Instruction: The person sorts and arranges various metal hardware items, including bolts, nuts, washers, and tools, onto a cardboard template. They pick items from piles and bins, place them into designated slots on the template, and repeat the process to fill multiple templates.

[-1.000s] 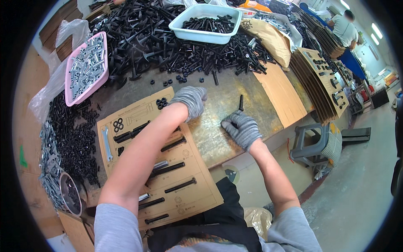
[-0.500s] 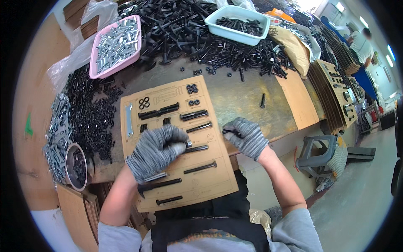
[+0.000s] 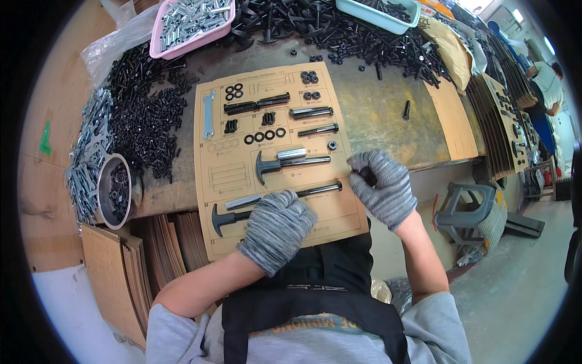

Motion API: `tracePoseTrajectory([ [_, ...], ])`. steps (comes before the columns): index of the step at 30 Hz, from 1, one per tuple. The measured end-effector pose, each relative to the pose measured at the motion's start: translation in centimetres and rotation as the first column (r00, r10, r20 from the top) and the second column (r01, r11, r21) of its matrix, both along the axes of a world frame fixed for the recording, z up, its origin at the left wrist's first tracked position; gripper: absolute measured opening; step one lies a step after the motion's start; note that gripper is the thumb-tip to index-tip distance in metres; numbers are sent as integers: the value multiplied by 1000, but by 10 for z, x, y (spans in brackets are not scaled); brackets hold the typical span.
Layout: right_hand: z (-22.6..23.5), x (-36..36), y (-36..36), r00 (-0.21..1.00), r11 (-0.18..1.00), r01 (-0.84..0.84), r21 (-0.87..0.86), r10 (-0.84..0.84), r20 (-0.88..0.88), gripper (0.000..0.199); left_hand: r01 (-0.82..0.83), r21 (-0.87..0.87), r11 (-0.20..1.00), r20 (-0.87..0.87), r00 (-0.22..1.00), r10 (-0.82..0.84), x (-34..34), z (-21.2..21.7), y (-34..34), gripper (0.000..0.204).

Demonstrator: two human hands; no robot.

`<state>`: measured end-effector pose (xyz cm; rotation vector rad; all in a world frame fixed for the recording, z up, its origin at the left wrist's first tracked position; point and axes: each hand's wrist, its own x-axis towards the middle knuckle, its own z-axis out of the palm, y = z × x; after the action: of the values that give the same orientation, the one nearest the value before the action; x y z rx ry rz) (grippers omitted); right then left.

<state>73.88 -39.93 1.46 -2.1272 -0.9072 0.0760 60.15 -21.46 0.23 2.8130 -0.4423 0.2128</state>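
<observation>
The cardboard sheet (image 3: pixel 273 188), laden with hardware, lies over the counter's (image 3: pixel 382 121) front edge, and a nut (image 3: pixel 332 145) now sits where half a second ago its spot was bare. The left hand (image 3: pixel 277 230) has shifted to the sheet's lower part, fingers curled, contents hidden; the right hand (image 3: pixel 383 185) curls loosely at the right edge around an indistinct dark patch, its hold unclear.

Workshop, worn bench (image 3: pixel 376 103), heaped black bolts (image 3: pixel 391 53), pink parts tub (image 3: pixel 209 40), stacked cardboard sheets (image 3: pixel 112 261)
</observation>
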Motion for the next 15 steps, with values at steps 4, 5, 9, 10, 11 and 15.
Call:
tracePoseTrajectory([
  [4,10,-32,-4,995,997,-73,23,75,-72,18,-66,42,997,27,998,65,6,-1,2,16],
  [5,10,-40,-4,992,993,-111,25,113,-53,19,-82,5,997,34,996,82,7,0,4,16],
  [9,1,-76,9,964,963,-263,-57,261,-46,21,-162,-94,982,278,943,182,0,27,25,20],
  [10,-6,-84,13,964,961,-265,-79,265,-16,20,-204,-151,967,272,932,239,-2,32,33,20],
  [11,-12,-91,17,970,967,-239,-93,242,23,19,-245,-207,947,263,918,295,-4,36,41,19],
  [15,-23,-99,22,978,979,-188,-75,194,74,24,-405,-315,859,286,822,492,-27,26,75,18],
])
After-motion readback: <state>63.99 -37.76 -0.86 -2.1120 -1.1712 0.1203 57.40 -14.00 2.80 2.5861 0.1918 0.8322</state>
